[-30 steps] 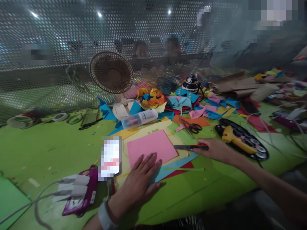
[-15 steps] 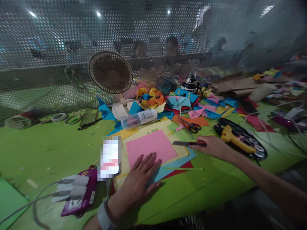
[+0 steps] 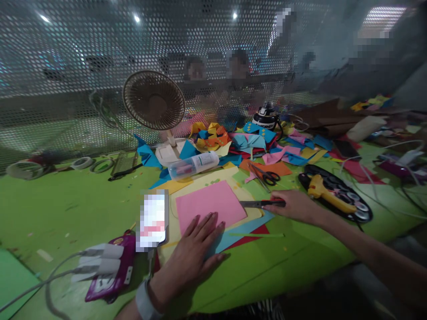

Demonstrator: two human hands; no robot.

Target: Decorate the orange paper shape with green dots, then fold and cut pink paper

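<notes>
A square sheet of pink paper lies on a stack of cream, blue and red sheets. My left hand rests flat on its lower edge, fingers spread. At the right, my right hand is closed round the black and red handle of a utility knife. The blade points left, its tip at the right edge of the pink paper; whether it touches or slips under cannot be made out. A thin green paper strip lies below the stack. Scissors sit just beyond the knife.
Left of the paper are a phone and a purple power strip with plugs and cables. A fan, a plastic bottle and folded coloured paper stand behind. A yellow glue gun lies on a black tray at right. Blurred people appear beyond the mesh.
The knife and my right hand have shifted slightly left and down, bringing the blade to the pink paper's right edge. My left hand has stayed in place. Brown paper at the far right has moved.
</notes>
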